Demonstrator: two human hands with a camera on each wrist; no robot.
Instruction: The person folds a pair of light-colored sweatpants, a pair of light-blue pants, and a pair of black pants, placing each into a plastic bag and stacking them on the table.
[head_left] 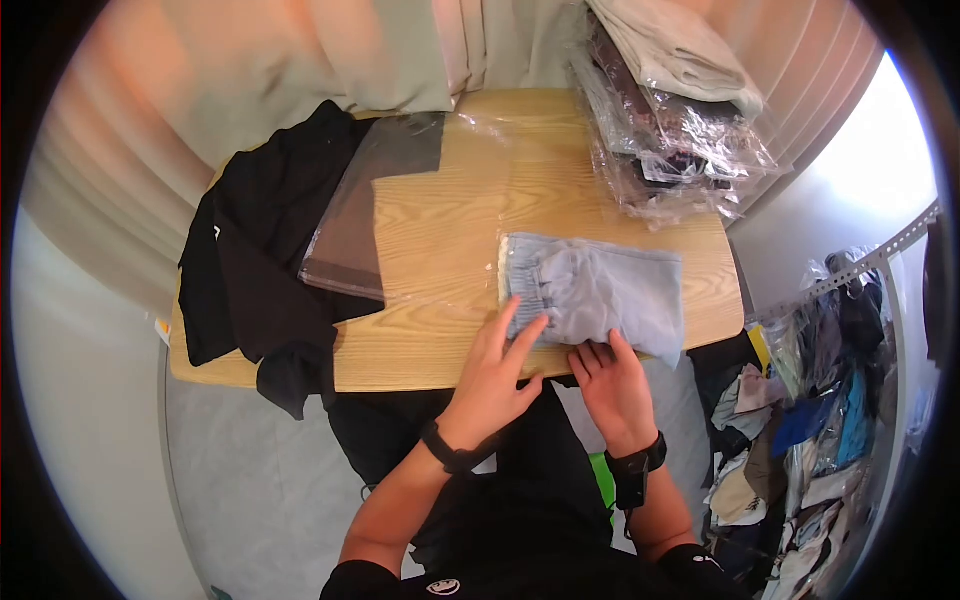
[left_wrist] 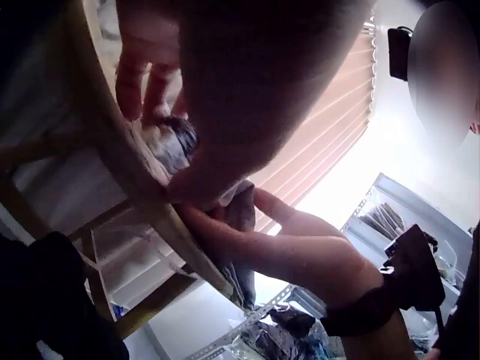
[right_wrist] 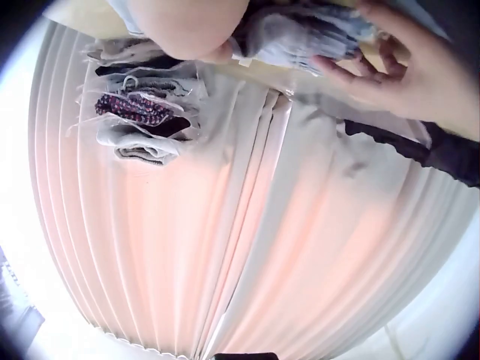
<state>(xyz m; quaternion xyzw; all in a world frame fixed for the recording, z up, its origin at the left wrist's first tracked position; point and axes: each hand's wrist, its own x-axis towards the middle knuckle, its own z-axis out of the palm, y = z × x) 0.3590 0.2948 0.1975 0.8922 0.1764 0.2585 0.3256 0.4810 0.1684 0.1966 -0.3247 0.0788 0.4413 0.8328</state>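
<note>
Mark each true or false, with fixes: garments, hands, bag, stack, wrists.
1. The light blue garment lies folded on the table. True.
2. The left hand touches the black garment. False: its fingers touch the light blue garment's gathered end.
3. The clear plastic bag lies right of the light blue garment. False: it lies left of it, overlapping the black garment.
4. The right hand is at the light blue garment's near edge. True.
5. The stack of clothes is at the table's far right. True.
6. Both wrists are bare. False: each has a dark band.
</note>
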